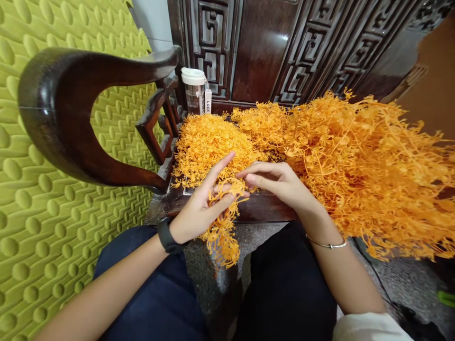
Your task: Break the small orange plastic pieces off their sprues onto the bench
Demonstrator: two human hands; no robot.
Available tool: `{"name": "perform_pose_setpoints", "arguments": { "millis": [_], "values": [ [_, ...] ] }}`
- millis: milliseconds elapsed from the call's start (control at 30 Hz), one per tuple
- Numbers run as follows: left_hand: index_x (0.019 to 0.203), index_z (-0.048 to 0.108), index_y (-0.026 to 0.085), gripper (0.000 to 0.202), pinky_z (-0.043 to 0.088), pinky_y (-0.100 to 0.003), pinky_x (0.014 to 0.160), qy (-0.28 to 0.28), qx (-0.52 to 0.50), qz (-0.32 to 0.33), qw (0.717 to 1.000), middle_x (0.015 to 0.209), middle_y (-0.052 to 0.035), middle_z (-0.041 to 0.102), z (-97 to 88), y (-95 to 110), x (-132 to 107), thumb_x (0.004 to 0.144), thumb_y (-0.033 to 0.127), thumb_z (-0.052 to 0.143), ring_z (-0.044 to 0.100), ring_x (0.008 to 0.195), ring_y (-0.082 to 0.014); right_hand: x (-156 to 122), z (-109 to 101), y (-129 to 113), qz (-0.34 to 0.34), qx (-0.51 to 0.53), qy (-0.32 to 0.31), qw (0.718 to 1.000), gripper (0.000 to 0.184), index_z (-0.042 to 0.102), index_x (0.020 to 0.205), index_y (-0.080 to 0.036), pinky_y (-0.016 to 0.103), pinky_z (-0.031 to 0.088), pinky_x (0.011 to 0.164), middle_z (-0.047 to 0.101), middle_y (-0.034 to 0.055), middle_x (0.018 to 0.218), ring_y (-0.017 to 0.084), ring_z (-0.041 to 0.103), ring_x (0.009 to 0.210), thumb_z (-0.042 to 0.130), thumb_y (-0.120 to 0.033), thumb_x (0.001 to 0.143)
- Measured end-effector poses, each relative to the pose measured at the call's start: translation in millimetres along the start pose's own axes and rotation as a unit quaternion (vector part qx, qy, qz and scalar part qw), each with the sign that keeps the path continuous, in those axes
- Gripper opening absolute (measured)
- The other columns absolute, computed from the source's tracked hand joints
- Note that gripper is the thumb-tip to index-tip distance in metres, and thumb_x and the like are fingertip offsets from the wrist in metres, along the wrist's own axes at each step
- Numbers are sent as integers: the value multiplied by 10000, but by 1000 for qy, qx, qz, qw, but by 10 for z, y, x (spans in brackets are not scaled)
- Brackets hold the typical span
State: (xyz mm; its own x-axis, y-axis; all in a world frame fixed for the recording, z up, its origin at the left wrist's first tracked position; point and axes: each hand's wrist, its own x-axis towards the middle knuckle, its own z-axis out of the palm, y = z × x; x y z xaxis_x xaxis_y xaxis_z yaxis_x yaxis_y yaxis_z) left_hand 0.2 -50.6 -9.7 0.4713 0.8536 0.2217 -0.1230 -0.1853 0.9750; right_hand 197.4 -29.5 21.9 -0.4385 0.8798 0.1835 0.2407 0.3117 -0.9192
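My left hand [202, 203] holds a bunch of orange plastic sprigs [223, 232] that hangs down over the front edge of the dark wooden seat [263, 210]. Its index finger points up and the other fingers curl round the stems. My right hand [280, 182] comes in from the right, its fingers pinched together at the top of the same bunch. A black band sits on the left wrist, a thin metal bangle on the right. Behind the hands lies a heap of small orange sprigs [209, 139], and to the right a larger pile of longer orange branches [373, 166].
A curved dark wooden armrest [71, 113] rises at the left, against a green padded wall [42, 237]. A clear bottle with a white lid [195, 92] stands at the back by the carved wooden backrest [284, 47]. My knees are below, over a speckled floor [401, 279].
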Motion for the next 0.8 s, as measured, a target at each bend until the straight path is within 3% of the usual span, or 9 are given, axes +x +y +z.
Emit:
{"name": "perform_pose_setpoints", "arguments": {
  "millis": [100,233,300,500,700,800],
  "values": [
    [1376,285,399,672,496,-302,851,15,11,-1,1000,1498,-8,246,4,-14,10,802,243,598,605,989,-169,-11,59,8,-21,-9,-34,999,175,686,879,-175,273,458,731,645,29,825,132,577,746,658,-302,762],
    [1323,426,280,551,514,-284,788,-4,24,-33,999,1267,-63,560,-4,5,30,800,263,599,612,965,-181,-8,50,64,3,47,-27,999,170,636,799,-164,266,462,713,621,23,799,128,565,731,712,-284,705],
    [1234,533,236,446,512,-286,788,-4,37,-32,999,1151,-64,634,-9,26,40,795,266,606,613,967,-188,-11,40,74,23,96,-30,995,186,604,779,-165,259,470,701,615,17,796,120,573,723,729,-267,686],
    [1021,672,219,253,482,-277,850,5,73,18,997,1069,-36,678,-27,68,50,770,235,640,615,968,-171,-7,35,109,43,187,-44,980,184,609,790,-173,233,479,688,617,-14,739,95,589,688,743,-201,668],
    [966,710,236,209,510,-221,635,10,48,-3,999,986,-33,706,-46,61,21,770,232,639,643,798,-150,-1,20,134,31,192,-59,979,112,681,770,-172,227,476,650,652,-1,738,92,580,657,734,-215,681],
    [926,725,255,183,514,-212,647,-8,43,17,999,989,-27,705,-49,67,19,769,214,640,641,834,-150,-5,14,118,19,189,-70,979,108,678,758,-167,215,463,618,640,-3,705,84,563,627,721,-248,700]
  ]
}}
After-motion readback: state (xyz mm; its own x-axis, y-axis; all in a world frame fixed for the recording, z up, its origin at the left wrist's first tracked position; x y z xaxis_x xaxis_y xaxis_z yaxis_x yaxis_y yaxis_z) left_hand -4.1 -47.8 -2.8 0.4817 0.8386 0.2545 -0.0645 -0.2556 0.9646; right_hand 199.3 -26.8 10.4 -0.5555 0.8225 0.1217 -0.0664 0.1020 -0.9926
